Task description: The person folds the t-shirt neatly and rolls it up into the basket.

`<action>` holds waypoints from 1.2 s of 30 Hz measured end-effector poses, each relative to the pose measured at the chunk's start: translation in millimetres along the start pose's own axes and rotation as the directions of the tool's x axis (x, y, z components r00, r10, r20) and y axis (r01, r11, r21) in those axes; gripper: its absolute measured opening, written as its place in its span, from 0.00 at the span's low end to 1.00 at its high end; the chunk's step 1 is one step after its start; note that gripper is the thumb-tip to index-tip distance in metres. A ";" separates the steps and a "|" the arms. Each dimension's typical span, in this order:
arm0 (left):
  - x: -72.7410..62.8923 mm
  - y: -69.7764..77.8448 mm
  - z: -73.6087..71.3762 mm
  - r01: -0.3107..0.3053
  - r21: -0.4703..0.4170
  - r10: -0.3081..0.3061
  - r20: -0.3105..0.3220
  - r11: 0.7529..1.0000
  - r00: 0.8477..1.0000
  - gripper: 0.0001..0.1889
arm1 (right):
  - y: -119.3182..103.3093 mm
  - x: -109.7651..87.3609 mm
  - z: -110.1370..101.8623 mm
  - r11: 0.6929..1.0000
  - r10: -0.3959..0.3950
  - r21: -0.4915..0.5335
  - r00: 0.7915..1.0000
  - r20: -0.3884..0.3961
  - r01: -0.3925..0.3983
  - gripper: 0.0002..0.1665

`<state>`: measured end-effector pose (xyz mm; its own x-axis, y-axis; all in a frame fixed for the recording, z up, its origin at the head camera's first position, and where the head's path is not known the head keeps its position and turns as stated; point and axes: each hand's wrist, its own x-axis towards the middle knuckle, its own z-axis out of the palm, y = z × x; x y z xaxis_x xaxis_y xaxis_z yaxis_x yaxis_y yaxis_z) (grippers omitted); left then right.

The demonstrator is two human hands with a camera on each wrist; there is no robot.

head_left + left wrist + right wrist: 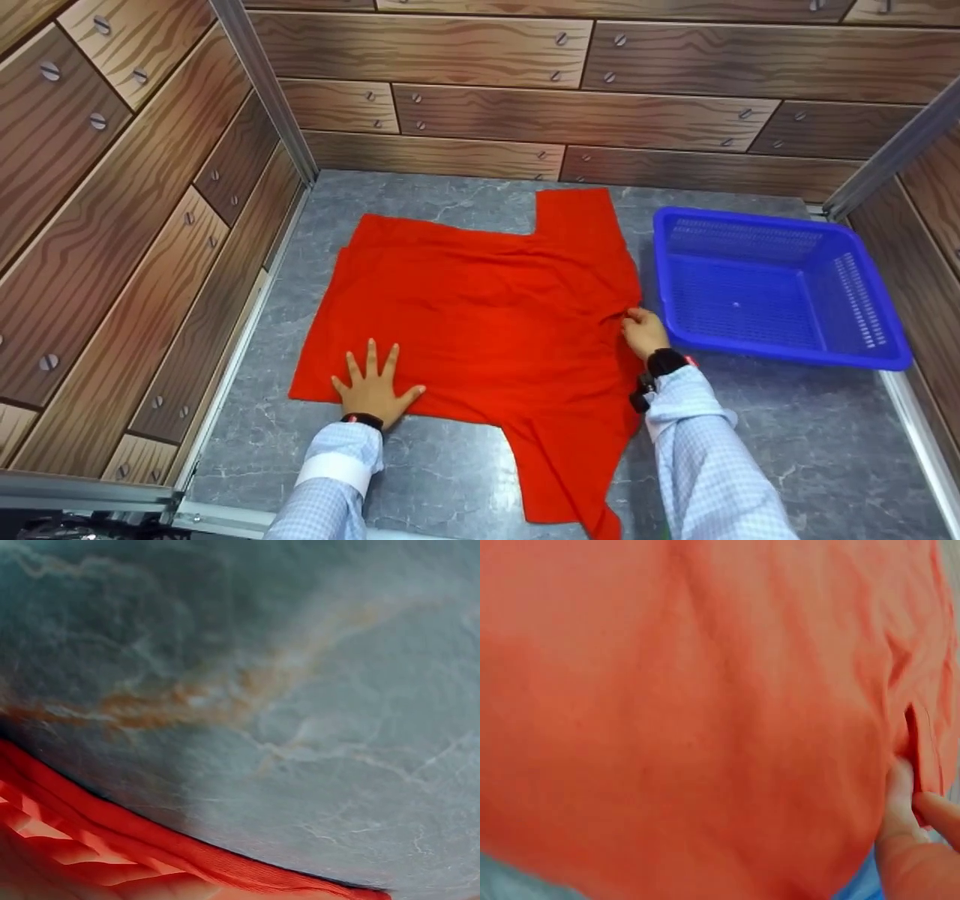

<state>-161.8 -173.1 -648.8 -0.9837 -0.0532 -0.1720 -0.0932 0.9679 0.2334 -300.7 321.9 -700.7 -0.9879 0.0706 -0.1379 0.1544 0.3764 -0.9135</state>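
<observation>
A red T-shirt (465, 315) lies spread on the grey marbled surface, its sleeves to the right and its hem to the left. My left hand (373, 390) rests on the near edge of the shirt close to the hem, fingers straight and fanned out. In the left wrist view, the shirt's folded edge (187, 851) crosses the lower left corner. At the neck end, my right hand (645, 332) pinches the fabric, which puckers around the fingertips. The right wrist view has the thumb and a finger (941, 817) at a fold of the red cloth.
A blue plastic basket (780, 355) with slotted sides stands right of the shirt, close beside my right hand. Wood-patterned panels (480, 112) wall the back and both sides, with metal frame posts (270, 90) at the corners.
</observation>
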 end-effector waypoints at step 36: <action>-3.1 15.6 6.3 -0.047 -0.012 0.047 -0.023 0.999 0.999 0.50 | -112.8 -85.2 78.4 0.544 -0.097 -0.800 0.965 0.242 0.255 0.38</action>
<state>-159.3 -156.2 -650.7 -0.9902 -0.0137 -0.1393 -0.0489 0.9664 0.2525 -234.9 201.0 -615.9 -0.9717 -0.1918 -0.1375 -0.1578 0.9613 -0.2258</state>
